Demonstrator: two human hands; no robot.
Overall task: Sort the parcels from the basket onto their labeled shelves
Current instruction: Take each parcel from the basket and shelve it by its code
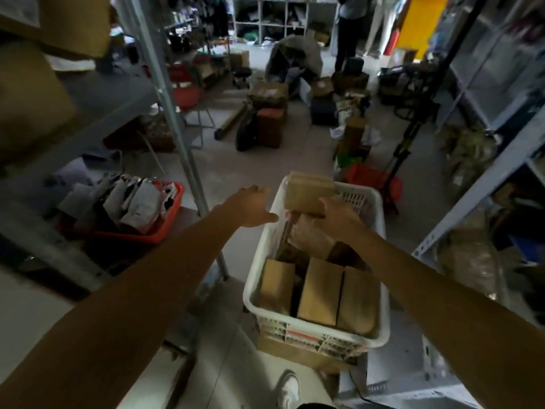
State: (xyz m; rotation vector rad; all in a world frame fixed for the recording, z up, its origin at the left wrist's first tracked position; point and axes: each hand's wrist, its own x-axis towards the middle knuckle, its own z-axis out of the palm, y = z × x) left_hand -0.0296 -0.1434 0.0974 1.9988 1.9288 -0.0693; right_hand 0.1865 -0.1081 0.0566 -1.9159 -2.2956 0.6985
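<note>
A white plastic basket (pixel 253 278) stands on the floor in front of me, filled with several brown cardboard parcels (pixel 320 293). My right hand (pixel 339 215) grips a small cardboard box (pixel 308 188) at the basket's far end, lifted level with the rim. My left hand (pixel 252 205) hovers just left of the basket's far corner, fingers spread, holding nothing. Grey metal shelves (pixel 97 93) with large cartons rise at my left.
A red basket (pixel 165 228) of white mail bags sits on the low left shelf. Another metal rack (pixel 483 184) lines the right side. Boxes, a stool and bags litter the floor ahead, and a person stands far back. My shoe (pixel 287 391) shows below.
</note>
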